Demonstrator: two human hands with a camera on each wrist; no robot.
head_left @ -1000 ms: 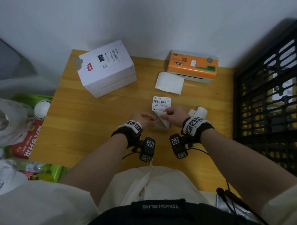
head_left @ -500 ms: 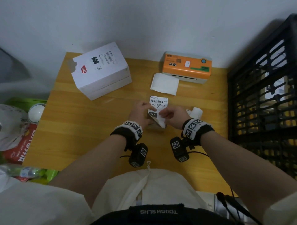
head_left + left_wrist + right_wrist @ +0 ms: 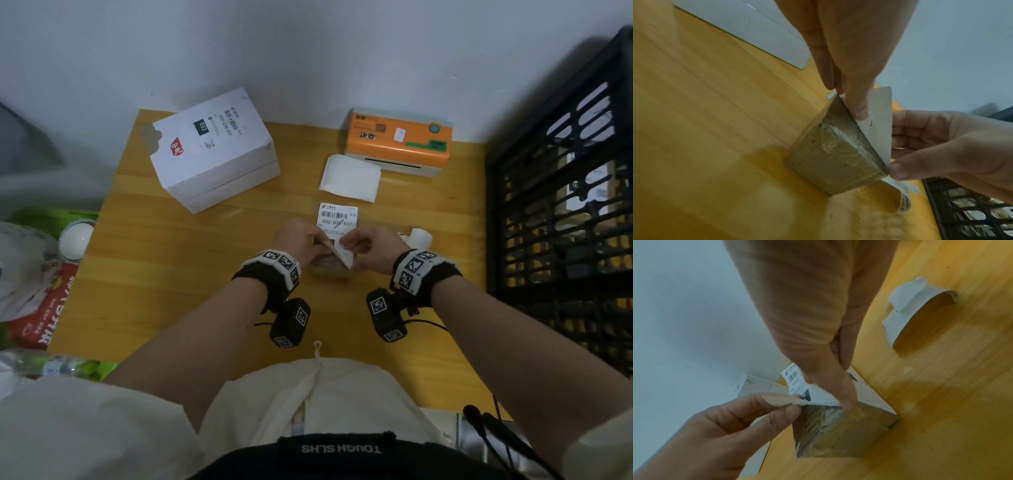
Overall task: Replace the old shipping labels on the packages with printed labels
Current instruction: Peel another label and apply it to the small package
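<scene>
Small brown package (image 3: pixel 330 270) sits on the table (image 3: pixel 171 274), mid-table, in front of the orange label printer (image 3: pixel 397 144). Package is wrapped in clear tape, one corner toward the person.

Left hand (image 3: pixel 298 241): fingers (image 3: pixel 857 104) extended, tips pressing the shipping label (image 3: pixel 337 219) down against the package's top edge. In the right wrist view the thumb and forefinger (image 3: pixel 791 408) look pinched on the label's near edge.

Right hand (image 3: pixel 371 246): fingers curled, thumb (image 3: pixel 900 170) and forefinger pinching the label's lower corner at the package's near corner. Label is lifted off the top face on that side, the white sheet standing up between both hands. Printed side shows a barcode and "032-038-E01"; far end of the label extends past the package toward the printer.

Around the package:
- Blank white sheet (image 3: pixel 351 178) lies flat between package and printer, just in front of the printer's slot.
- Curled white strip of paper (image 3: pixel 906 308) on the table just right of the package, beside the right wrist.
- White box (image 3: pixel 212 150) left of the printer, far-left of the package, carrying its own label with "032".
- Black crate (image 3: pixel 561 219) stands off the table's right edge.
</scene>
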